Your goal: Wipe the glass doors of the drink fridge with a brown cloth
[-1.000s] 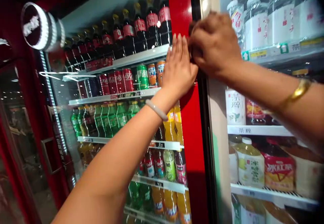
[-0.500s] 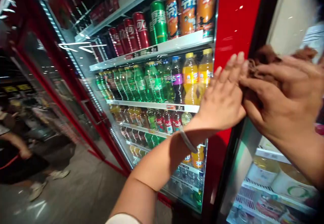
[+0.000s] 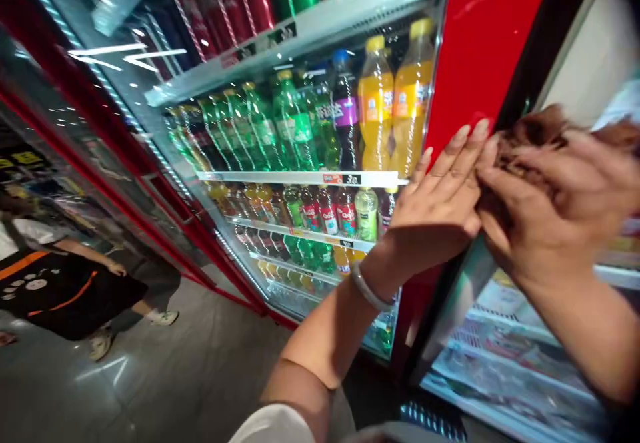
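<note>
My left hand (image 3: 440, 196), with a bracelet on its wrist, has its fingers stretched out over the red frame (image 3: 490, 43) of a drinks cooler. Beside it on the right, my right hand (image 3: 555, 203) has its fingers bent around a crumpled brown cloth (image 3: 537, 136). The two hands touch or nearly touch. Left of them, behind glass, are yellow-capped orange bottles (image 3: 376, 106), a dark bottle with a purple label (image 3: 346, 113) and green bottles (image 3: 295, 126).
A second cooler (image 3: 515, 356) with shelves of goods is at the lower right. At the far left a person in a black apron (image 3: 50, 289) walks on the grey floor (image 3: 200, 363). Another red-framed glass door (image 3: 165, 206) stands left of the drinks.
The view has tilted down and closer, so the shelves sit higher. The person at the left shows more fully. Both hands keep nearly the same pose, the right one still on the brown cloth.
</note>
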Tool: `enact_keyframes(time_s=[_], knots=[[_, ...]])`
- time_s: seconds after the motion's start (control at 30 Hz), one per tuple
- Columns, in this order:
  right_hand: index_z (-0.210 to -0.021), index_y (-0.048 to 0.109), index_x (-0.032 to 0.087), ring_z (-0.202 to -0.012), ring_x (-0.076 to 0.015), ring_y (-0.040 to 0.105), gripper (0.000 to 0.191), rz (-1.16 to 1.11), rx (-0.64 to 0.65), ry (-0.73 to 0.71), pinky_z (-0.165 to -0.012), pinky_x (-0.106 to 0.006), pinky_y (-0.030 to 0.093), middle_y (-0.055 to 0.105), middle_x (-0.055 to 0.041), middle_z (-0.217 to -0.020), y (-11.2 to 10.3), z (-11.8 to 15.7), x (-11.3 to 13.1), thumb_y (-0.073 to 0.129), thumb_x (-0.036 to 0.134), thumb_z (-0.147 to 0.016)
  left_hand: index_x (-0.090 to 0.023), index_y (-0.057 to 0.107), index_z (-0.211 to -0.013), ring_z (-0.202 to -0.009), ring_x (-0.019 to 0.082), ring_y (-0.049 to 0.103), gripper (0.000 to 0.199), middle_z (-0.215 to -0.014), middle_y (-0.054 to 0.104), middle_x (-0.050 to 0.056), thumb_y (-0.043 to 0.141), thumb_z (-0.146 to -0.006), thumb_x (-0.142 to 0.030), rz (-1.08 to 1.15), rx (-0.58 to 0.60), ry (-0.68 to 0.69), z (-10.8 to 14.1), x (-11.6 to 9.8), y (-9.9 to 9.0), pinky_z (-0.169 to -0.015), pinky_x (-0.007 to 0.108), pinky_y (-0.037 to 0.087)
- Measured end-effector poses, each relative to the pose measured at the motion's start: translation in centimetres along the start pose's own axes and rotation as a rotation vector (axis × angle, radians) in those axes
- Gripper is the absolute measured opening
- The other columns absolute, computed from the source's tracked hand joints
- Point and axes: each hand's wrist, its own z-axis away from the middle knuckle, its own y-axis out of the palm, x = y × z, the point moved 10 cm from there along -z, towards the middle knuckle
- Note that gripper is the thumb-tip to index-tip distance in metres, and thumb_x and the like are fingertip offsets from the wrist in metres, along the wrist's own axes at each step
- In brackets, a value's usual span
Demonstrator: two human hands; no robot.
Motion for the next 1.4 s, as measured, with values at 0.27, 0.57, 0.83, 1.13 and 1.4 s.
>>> enact_keyframes(time_s=[0.27,0.57,0.83,1.13,1.4], knots=[[-0.15,0.061,0.04,-0.138,-0.0368,0.059,0.062,-0.013,0.089,-0.253,-0.115,-0.063,0.049,0.072,-0.0059,-0.137,0.2,-1.4,3.6,0.077,0.045,-0.09,-0.011,0.02,-0.169,-0.164,0.015,-0.015,0.065,-0.182,0.019,0.005,0.009,-0.109,-0.033,0.145,-0.01,0.035,0.3,0.3,-0.4,-0.138,0.045,0.004],[-0.147,0.062,0.045,-0.126,-0.0344,0.065,0.069,-0.017,0.236,-0.212,-0.104,-0.055,0.062,0.075,-0.0053,-0.118,-0.2,7.6,3.5,0.083,0.029,-0.083,-0.013,0.017,-0.17,-0.167,0.016,-0.006,0.063,-0.181,0.024,0.006,0.02,-0.108,-0.028,0.261,0.035,0.078,5.5,-1.4,4.0,-0.141,0.049,0.007],[-0.152,0.056,0.044,-0.134,-0.0345,0.064,0.075,-0.035,0.135,-0.146,-0.113,-0.057,0.057,0.073,-0.0048,-0.13,-0.2,3.4,3.8,0.08,0.021,-0.085,-0.021,0.002,-0.173,-0.168,0.026,-0.002,0.073,-0.182,0.018,0.005,0.031,-0.106,-0.027,0.365,-0.033,0.015,3.9,0.0,3.1,-0.137,0.065,0.007],[-0.132,0.068,0.033,-0.128,-0.0298,0.068,0.047,-0.084,0.295,-0.12,-0.102,-0.054,0.065,0.073,-0.008,-0.122,-1.4,9.2,4.3,0.069,0.013,-0.089,-0.004,0.011,-0.172,-0.169,0.028,0.013,0.077,-0.176,0.033,0.02,0.043,-0.105,-0.026,0.275,-0.102,0.0,8.5,-4.0,5.4,-0.141,0.055,0.009],[-0.136,0.067,0.027,-0.14,-0.0262,0.061,0.043,-0.021,0.26,-0.157,-0.12,-0.048,0.054,0.071,-0.0088,-0.133,-1.4,9.0,3.8,0.067,0.014,-0.095,-0.003,0.033,-0.166,-0.17,0.027,0.015,0.067,-0.174,0.036,0.021,0.048,-0.103,-0.021,0.332,-0.108,0.019,7.9,-4.8,5.5,-0.14,0.051,0.009]])
